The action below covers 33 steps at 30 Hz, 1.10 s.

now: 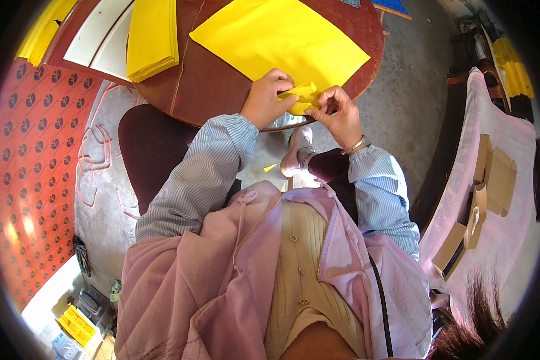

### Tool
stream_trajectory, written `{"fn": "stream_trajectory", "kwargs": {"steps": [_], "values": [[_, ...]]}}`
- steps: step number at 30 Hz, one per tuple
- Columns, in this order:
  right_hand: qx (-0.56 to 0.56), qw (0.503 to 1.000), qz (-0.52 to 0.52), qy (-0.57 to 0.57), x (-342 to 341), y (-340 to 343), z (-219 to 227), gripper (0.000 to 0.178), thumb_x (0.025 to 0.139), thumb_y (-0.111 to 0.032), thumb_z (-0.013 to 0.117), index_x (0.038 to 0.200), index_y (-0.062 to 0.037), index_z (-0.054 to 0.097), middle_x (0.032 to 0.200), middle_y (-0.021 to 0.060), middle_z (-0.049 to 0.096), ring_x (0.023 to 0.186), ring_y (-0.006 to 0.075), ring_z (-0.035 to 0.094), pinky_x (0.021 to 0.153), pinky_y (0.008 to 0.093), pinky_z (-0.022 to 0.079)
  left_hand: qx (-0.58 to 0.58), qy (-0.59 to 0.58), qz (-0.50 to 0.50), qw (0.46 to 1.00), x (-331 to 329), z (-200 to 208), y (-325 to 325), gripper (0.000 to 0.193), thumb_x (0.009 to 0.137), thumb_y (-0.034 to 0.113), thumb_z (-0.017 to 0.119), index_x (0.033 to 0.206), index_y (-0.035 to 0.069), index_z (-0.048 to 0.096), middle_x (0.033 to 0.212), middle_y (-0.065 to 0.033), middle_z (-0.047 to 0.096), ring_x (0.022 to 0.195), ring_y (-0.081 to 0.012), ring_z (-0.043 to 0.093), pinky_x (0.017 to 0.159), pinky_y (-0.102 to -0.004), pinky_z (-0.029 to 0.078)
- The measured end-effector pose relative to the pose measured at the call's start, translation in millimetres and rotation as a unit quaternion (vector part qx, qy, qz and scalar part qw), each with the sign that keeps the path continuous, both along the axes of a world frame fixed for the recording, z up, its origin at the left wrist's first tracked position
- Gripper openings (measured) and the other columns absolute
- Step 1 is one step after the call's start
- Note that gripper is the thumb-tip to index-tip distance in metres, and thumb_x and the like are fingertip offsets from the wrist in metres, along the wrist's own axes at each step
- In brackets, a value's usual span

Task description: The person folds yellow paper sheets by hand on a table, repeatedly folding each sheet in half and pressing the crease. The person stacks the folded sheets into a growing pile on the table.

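Observation:
A large yellow sheet (282,42), paper or thin cloth, lies flat and at a slant on a round reddish-brown table (189,90). At its near side a gathered, folded yellow piece (303,103) stands up between my hands; whether it is the sheet's own corner or a separate piece I cannot tell. My left hand (267,98) is closed on its left side, thumb toward the fold. From the right, my right hand (340,117) pinches its other edge between thumb and fingers. Both hands are at the table's near edge.
A thick stack of yellow sheets (153,42) lies left of the large sheet. On the right, opened cardboard boxes (499,183) rest on a pink cloth (471,141). A red patterned board (39,162) stands at the left. A yellow scrap (270,168) is below the table.

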State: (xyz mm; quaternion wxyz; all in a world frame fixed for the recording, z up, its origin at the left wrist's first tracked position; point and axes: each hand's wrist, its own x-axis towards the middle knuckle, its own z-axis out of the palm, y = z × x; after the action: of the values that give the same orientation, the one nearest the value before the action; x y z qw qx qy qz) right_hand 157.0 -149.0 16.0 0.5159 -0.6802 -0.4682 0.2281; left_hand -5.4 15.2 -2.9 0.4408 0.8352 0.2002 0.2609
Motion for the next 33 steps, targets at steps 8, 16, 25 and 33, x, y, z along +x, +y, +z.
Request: {"fn": "stream_trajectory", "kwargs": {"steps": [8, 16, 25, 33], "values": [[0.048, 0.996, 0.017, -0.072, -6, -8, 5, 0.019, 0.085, -0.003, 0.086, 0.102, -0.0012, 0.078, 0.094, 0.0054, 0.071, 0.082, 0.0147, 0.07, 0.073, 0.0273, 0.057, -0.008, 0.01, -0.003, 1.0, 2, 0, 6, 0.023, 0.091, 0.018, 0.078, 0.102, -0.002, 0.076, 0.11, -0.0121, 0.072, 0.099, -0.0279, 0.072, 0.089, -0.0344, 0.057], [0.016, 1.0, -0.014, 0.005, -4, -4, -5, 0.016, 0.086, -0.009, 0.088, 0.096, -0.0004, 0.08, 0.089, 0.0056, 0.073, 0.078, 0.0127, 0.07, 0.071, 0.0267, 0.056, -0.029, 0.023, -0.058, 0.998, -5, 3, 14, 0.022, 0.093, 0.016, 0.074, 0.107, 0.0, 0.076, 0.117, -0.0117, 0.069, 0.107, -0.0275, 0.069, 0.094, -0.0345, 0.055], [0.027, 0.999, -0.023, 0.026, -5, -2, -9, 0.018, 0.085, -0.007, 0.089, 0.098, -0.0017, 0.078, 0.085, 0.0035, 0.07, 0.072, 0.0099, 0.065, 0.067, 0.0241, 0.054, -0.028, 0.009, -0.071, 0.997, -6, 7, 11, 0.022, 0.088, 0.015, 0.079, 0.103, 0.0, 0.075, 0.115, -0.0101, 0.069, 0.105, -0.0254, 0.07, 0.094, -0.033, 0.055], [0.051, 0.997, -0.016, -0.053, -7, -4, -3, 0.023, 0.084, -0.006, 0.089, 0.102, -0.0012, 0.077, 0.09, 0.0036, 0.069, 0.075, 0.0113, 0.065, 0.07, 0.0259, 0.056, -0.052, 0.049, -0.01, 0.997, 1, 4, 11, 0.024, 0.089, 0.015, 0.08, 0.102, -0.005, 0.074, 0.109, -0.0125, 0.072, 0.097, -0.0244, 0.071, 0.087, -0.0313, 0.056]]}}
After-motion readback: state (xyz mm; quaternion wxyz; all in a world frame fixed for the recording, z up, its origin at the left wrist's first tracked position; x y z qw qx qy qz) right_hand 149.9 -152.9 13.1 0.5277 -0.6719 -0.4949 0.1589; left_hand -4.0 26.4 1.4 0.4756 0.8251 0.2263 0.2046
